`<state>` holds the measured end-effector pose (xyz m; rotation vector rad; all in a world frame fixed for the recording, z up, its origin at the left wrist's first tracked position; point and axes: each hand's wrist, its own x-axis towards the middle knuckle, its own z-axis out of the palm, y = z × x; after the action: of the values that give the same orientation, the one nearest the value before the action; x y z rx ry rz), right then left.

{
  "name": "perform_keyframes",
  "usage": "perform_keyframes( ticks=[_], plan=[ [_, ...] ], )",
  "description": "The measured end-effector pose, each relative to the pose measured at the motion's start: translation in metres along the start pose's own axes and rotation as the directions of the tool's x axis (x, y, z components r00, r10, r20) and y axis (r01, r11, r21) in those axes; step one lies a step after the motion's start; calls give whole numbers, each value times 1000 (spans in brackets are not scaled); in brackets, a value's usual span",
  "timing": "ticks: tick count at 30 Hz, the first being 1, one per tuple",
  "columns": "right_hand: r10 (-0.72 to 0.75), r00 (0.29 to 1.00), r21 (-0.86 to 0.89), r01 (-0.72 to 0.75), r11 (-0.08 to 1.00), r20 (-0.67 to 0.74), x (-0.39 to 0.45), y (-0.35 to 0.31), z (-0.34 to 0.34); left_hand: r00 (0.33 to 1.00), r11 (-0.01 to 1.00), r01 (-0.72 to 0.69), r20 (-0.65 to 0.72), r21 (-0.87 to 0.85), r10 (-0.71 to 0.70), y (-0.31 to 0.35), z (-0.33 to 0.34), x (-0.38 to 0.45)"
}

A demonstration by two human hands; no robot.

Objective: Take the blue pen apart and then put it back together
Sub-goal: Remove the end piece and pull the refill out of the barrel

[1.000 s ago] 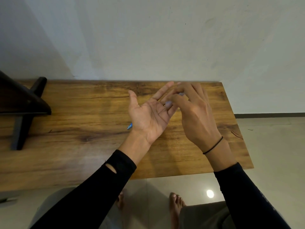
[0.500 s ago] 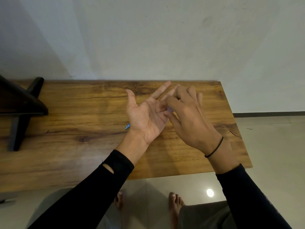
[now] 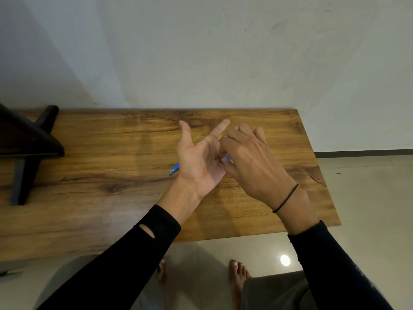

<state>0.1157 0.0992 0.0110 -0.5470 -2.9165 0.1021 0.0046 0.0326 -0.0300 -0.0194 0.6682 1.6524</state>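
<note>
Behind the heel of our left hand (image 3: 199, 162), at about eight o'clock from its palm, a short blue plastic pen piece (image 3: 173, 169) pokes out and lies on the brown wood-grain table (image 3: 100, 153); the rest of it is hidden by the hand. A thin yellow rod (image 3: 221, 136) shows between our fingers at one o'clock from the left palm. Something small and pale (image 3: 226, 159) sits where the two hands meet, too blurred for us to name.

Our left hand is held palm up, fingers spread, its grip loose and gripping nothing we can make out. Our right hand (image 3: 252, 162), back toward us, touches the left hand's fingers; its fingertips curl out of sight, so we cannot tell whether its grip is closed on anything. A thin black band (image 3: 286, 199) circles our right wrist.

At nine o'clock, well apart from the hands, a dark black stand (image 3: 26, 142) rests on the table.
</note>
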Motion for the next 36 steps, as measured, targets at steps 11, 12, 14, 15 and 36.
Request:
perform_keyframes(
  ticks=[11,12,14,15,36],
  plan=[
    [112,992,177,-102,979,-49,1,5,8,1000,1000,3,5,-26,-2,7,-6,5],
    [129,991,217,-116,969,-47,2,6,9,1000,999,-3,7,-42,3,7,-5,6],
    [164,985,311,-141,940,-51,2,7,11,1000,997,-15,10,-72,16,7,-4,6],
    [192,980,364,-156,918,-62,2,7,12,1000,996,-18,15,-82,19,8,-4,6],
    [532,718,874,-230,-428,449,7,25,18,841,-525,203,127,827,526,32,-42,12]
  ],
)
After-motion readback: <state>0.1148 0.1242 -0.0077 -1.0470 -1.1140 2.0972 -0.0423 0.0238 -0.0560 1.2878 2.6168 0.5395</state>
